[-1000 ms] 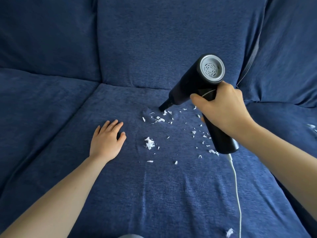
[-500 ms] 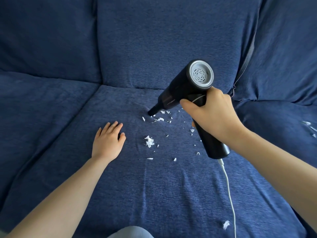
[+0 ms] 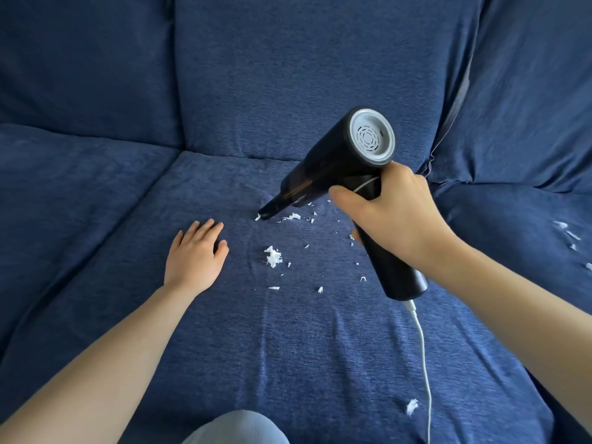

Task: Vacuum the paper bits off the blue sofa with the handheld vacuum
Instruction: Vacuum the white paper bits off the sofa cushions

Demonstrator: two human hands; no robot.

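- Gripping the cylindrical handle of the matte black handheld vacuum (image 3: 336,168), the right hand (image 3: 397,216) has fingers and thumb wrapped round it.
- Tapered nozzle tip touches a white scrap on the seat cushion (image 3: 288,347) of the blue sofa, near the cushion's back edge.
- Round grey vented cap faces the camera.
- Left hand (image 3: 195,254) lies flat, fingers straight, on the woven fabric.
- Torn paper bits (image 3: 273,256) lie scattered mid-cushion; more lie on the right-hand cushion.
- White cord (image 3: 423,354) hangs from the handle base.
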